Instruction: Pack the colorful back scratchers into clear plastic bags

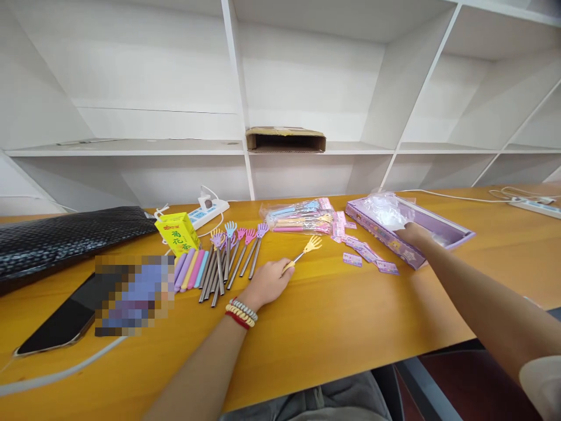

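My left hand (268,283) is closed around the handle of a yellow hand-shaped scratcher (312,244), just above the table. My right hand (414,234) reaches into a purple box (405,254) at the clear plastic bags (385,210); its fingers are partly hidden. Left of my left hand lie metal rods with colored hand-shaped heads (231,229) and a row of pastel handles (191,269). Wrapped scratchers (302,217) rest behind, and small purple cards (362,248) are scattered beside the box.
A yellow carton (177,232) and a power strip (210,214) stand back left. A black wrapped package (70,237) and a dark phone (65,316) lie at the left. Above the wooden table, white shelves hold a cardboard box (286,140). Cables lie at the back right.
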Demonstrator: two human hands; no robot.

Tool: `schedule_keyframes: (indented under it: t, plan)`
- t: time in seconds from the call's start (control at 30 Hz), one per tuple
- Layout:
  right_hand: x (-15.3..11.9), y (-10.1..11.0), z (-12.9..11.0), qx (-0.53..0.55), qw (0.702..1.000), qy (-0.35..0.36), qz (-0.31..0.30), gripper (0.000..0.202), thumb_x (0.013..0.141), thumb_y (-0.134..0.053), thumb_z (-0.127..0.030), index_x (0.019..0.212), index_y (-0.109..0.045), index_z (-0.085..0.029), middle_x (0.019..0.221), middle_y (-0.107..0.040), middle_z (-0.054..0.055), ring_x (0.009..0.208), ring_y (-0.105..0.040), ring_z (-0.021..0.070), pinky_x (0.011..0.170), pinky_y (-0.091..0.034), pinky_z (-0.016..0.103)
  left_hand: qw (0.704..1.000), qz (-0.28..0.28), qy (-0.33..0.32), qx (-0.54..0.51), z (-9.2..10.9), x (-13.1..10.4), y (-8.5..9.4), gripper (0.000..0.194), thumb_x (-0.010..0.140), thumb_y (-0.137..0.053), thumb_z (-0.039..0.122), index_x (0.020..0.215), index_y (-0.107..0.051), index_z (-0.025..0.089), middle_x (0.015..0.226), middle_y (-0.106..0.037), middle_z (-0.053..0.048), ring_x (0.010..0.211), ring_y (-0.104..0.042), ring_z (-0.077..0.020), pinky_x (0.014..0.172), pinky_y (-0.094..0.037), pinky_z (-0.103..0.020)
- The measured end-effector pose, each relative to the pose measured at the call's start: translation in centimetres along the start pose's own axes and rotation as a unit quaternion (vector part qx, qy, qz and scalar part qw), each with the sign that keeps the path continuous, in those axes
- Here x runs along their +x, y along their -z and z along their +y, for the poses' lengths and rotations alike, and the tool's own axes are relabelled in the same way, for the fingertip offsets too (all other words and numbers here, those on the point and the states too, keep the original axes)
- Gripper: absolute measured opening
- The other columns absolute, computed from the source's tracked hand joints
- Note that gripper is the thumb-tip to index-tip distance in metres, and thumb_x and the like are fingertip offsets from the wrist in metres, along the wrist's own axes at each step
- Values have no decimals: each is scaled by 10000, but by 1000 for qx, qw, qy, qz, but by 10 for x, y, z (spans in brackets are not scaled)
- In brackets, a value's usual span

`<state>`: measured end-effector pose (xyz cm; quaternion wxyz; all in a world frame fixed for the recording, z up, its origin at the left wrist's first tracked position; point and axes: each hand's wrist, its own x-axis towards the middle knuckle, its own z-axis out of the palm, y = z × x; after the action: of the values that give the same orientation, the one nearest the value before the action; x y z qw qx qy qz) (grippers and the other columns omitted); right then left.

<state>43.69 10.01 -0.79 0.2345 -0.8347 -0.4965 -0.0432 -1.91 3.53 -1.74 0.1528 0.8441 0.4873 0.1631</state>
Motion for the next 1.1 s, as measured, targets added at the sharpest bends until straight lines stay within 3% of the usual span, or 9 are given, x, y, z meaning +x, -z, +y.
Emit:
schedule_keyframes:
  t: [0.13,0.37,0.53,0.73,0.93,1.1]
  plan:
    - [-5,-6,2,-26,997,-38,-69,195,643,-582,-221,754,-663,-82,707,-612,206,682,-587,242,571,-350,329,1000,-5,6,-6,1,1,1,348,917,-296,401,994,-575,208,911,-665,-59,870,-616,-204,703,-409,-289]
    - [-7,-2,-1,-44,995,-54,-65,393,621,-573,-247,985,-657,-127,930,-646,185,847,-604,286,635,-412,326,1000,-11,-3,-19,1,2,3,355,915,-301,402,1015,-582,210,935,-663,-55,875,-608,-196,758,-420,-289]
    - [-11,1,-5,-37,998,-47,-34,412,616,-570,-255,1007,-660,-160,957,-658,147,890,-596,290,652,-434,335,1000,-9,-1,-14,0,2,1,358,914,-298,414,1013,-576,212,941,-660,-54,878,-607,-202,752,-419,-295]
    - [-12,0,-4,-11,1000,-19,-5,289,637,-588,-271,888,-688,-169,848,-669,124,772,-585,247,644,-406,331,1000,-12,-5,-13,0,1,2,366,915,-291,423,1005,-576,212,931,-659,-51,869,-608,-199,744,-418,-295]
    - [-12,-3,-1,60,994,65,59,105,655,-590,-196,707,-678,-171,720,-652,97,649,-534,185,664,-376,322,1000,-13,-4,-12,0,2,2,357,910,-303,421,999,-575,206,926,-657,-54,869,-604,-202,741,-411,-290]
    - [-19,2,-7,85,983,99,132,158,696,-539,-159,765,-672,-208,919,-657,94,756,-550,198,733,-385,339,1000,-12,1,-11,1,1,1,352,908,-308,424,998,-574,212,929,-656,-53,864,-604,-204,722,-405,-289]
